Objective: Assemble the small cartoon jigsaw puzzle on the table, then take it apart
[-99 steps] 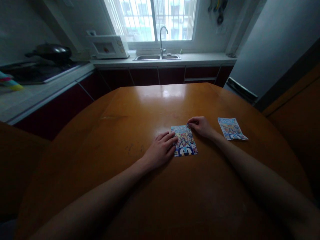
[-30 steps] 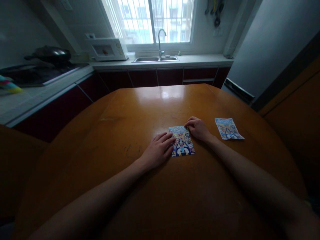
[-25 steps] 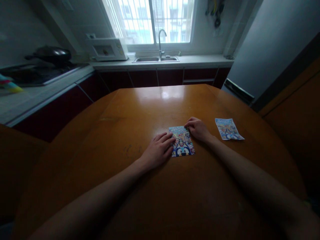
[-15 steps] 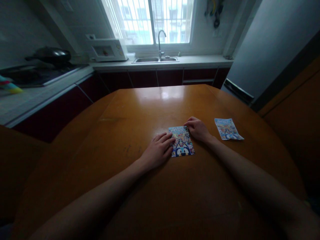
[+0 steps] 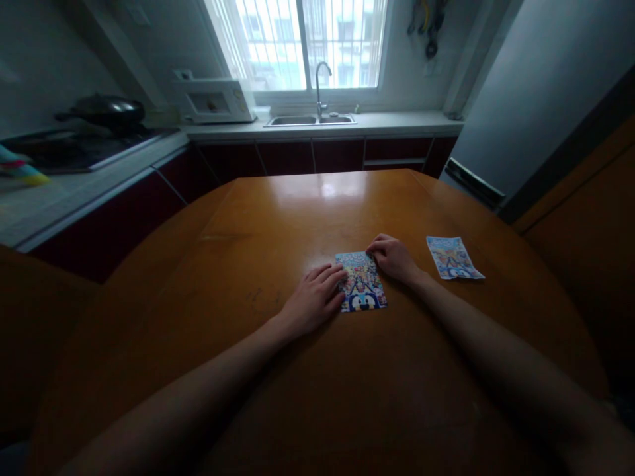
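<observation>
Over on the far left a dark pan (image 5: 106, 110) sits on the stove, and a white microwave (image 5: 213, 101) stands by the window, with the sink (image 5: 310, 120) just to its right. Down on the wooden table (image 5: 278, 218), the left hand (image 5: 311, 301) lies palm down, fingers loosely spread and flat, closed around nothing; its fingertips rest on the left edge of the colourful picture card (image 5: 361, 284). That card lies flat near the middle of the table, long axis running away from the person, tilted only slightly, with a blue cartoon face at its near end. So the card sits just to the right of the left hand and just to the left of the right one, squarely between them. The right hand (image 5: 394, 257) has curled fingers, tips touching the card's far right corner; whether it pinches the corner or merely presses on it, I cannot tell. Both hands are equally close. Further right, well apart, a second printed sheet (image 5: 452, 258) lies flat, untouched.
</observation>
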Motion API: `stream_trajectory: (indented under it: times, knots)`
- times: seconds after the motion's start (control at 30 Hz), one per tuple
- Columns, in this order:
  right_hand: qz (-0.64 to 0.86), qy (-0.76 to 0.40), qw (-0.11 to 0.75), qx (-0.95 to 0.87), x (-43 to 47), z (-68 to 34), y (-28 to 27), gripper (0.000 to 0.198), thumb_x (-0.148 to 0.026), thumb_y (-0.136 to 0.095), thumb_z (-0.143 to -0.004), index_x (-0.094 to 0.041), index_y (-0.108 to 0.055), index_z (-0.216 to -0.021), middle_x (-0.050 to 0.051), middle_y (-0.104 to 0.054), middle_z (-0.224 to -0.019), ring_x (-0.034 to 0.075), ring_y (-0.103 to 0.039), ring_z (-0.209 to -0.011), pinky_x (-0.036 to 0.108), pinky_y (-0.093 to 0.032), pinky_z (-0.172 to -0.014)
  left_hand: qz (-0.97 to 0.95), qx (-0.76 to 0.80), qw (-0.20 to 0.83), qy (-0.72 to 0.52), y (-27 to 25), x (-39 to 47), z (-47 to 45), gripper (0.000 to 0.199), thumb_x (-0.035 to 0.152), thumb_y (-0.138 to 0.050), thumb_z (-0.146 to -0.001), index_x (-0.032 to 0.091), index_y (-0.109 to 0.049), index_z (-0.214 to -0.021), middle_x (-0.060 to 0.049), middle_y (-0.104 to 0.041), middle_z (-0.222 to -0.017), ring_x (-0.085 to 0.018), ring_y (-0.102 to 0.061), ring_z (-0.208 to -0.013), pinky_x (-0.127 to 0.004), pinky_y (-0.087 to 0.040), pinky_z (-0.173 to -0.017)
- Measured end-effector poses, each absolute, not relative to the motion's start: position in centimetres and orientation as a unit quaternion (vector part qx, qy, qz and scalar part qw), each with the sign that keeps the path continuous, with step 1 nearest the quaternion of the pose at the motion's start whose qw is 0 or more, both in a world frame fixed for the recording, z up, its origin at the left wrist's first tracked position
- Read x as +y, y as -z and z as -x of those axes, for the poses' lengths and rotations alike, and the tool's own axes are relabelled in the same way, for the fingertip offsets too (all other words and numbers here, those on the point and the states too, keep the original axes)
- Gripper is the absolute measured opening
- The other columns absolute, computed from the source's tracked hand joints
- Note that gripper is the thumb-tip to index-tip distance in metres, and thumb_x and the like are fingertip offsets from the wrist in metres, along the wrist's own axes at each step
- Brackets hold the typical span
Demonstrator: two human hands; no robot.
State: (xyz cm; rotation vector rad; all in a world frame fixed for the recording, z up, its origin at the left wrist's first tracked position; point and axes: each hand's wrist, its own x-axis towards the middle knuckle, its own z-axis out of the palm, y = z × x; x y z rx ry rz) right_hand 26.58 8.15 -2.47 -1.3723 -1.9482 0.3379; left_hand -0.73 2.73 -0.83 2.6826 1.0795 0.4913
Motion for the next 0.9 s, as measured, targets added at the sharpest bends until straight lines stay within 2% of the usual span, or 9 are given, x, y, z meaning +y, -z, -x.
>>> stream_trajectory:
  times: [0.2, 0.37, 0.5, 0.6, 0.77, 0.83, 0.9]
  knots:
    - [0.525, -0.15, 0.371, -0.751, 8.5, -26.7, 2.7, 0.026, -0.007, -0.055, -0.082, -0.018, -0.079, -0.079, 0.006, -0.071, -0.088, 0.018, -0.065, -0.081, 0.029, -0.05, -0.08, -0.908, 0.373, 0.101, -0.16, 0.7, 2.8, 0.8, 0.042, 0.039, -0.053, -0.101, 0.026, -0.056, -0.142, -0.008, -0.041, -0.161, -0.03, -0.042, -0.143, -0.054, -0.036, -0.118]
    - [0.565, -0.174, 0.428, -0.684, 8.9, -26.5, 2.3, 0.027, -0.006, -0.054, -0.079, -0.017, -0.078, -0.082, 0.007, -0.076, -0.09, 0.019, -0.068, -0.088, 0.031, -0.051, -0.085, -0.901, 0.388, 0.105, -0.162, 0.9, 3.1, 0.7, 0.044, 0.041, -0.05, -0.103, 0.023, -0.057, -0.143, -0.012, -0.046, -0.157, -0.031, -0.042, -0.144, -0.055, -0.035, -0.118]
    - [0.591, -0.178, 0.451, -0.645, 8.8, -26.6, 1.9, 0.03, -0.007, -0.048, -0.079, -0.016, -0.077, -0.082, 0.008, -0.077, -0.084, 0.019, -0.07, -0.079, 0.03, -0.054, -0.076, -0.896, 0.402, 0.088, -0.165, 1.3, 3.2, 0.6, 0.046, 0.043, -0.046, -0.104, 0.018, -0.062, -0.139, -0.014, -0.048, -0.155, -0.031, -0.039, -0.146, -0.053, -0.035, -0.119]
    - [0.594, -0.175, 0.457, -0.638, 7.6, -26.5, 1.7, 0.03, -0.007, -0.048, -0.077, -0.016, -0.076, -0.081, 0.008, -0.077, -0.083, 0.019, -0.071, -0.078, 0.029, -0.054, -0.073, -0.899, 0.4, 0.088, -0.154, 1.5, 3.5, 0.7, 0.049, 0.044, -0.045, -0.104, 0.018, -0.058, -0.143, -0.014, -0.046, -0.157, -0.029, -0.04, -0.147, -0.05, -0.033, -0.121]
    - [0.576, -0.159, 0.448, -0.665, 2.7, -26.6, 2.1, 0.024, -0.008, -0.052, -0.077, -0.018, -0.074, -0.078, 0.008, -0.073, -0.086, 0.02, -0.068, -0.083, 0.032, -0.054, -0.08, -0.907, 0.389, 0.105, -0.121, 1.3, 4.5, 1.0, 0.066, 0.054, -0.058, -0.096, 0.016, -0.051, -0.15, -0.017, -0.04, -0.161, -0.03, -0.035, -0.151, -0.048, -0.03, -0.123]
    - [0.565, -0.142, 0.436, -0.686, 0.1, -27.4, 2.3, 0.025, -0.008, -0.054, -0.079, -0.02, -0.075, -0.084, 0.008, -0.071, -0.091, 0.021, -0.067, -0.087, 0.034, -0.054, -0.082, -0.913, 0.379, 0.115, -0.103, 1.1, 4.8, 1.3, 0.075, 0.059, -0.064, -0.091, 0.017, -0.049, -0.152, -0.017, -0.035, -0.163, -0.03, -0.032, -0.152, -0.046, -0.028, -0.123]
    - [0.56, -0.07, 0.4, -0.722, -2.2, -28.8, 2.5, 0.03, -0.009, -0.054, -0.082, -0.022, -0.075, -0.098, 0.01, -0.069, -0.101, 0.024, -0.064, -0.098, 0.038, -0.053, -0.089, -0.916, 0.371, 0.124, -0.086, 0.8, 4.9, 1.7, 0.083, 0.066, -0.066, -0.087, 0.019, -0.047, -0.153, -0.017, -0.031, -0.164, -0.032, -0.028, -0.154, -0.047, -0.026, -0.124]
